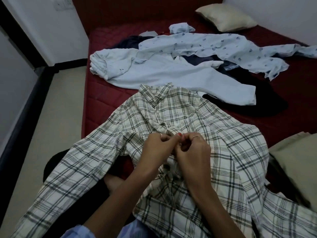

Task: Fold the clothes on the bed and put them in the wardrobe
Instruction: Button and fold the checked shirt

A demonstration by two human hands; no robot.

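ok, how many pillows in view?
2. One cream pillow lies at the far right of the bed, near the wall. A second pillow sits at the right edge of the view, partly cut off. Others may be out of view.

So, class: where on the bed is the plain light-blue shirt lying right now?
In the head view the plain light-blue shirt lies mid-bed, just beyond the plaid shirt's collar, partly under the patterned blue shirt.

pillow (298, 170) cut off (right edge), dark clothes (240, 93) half buried
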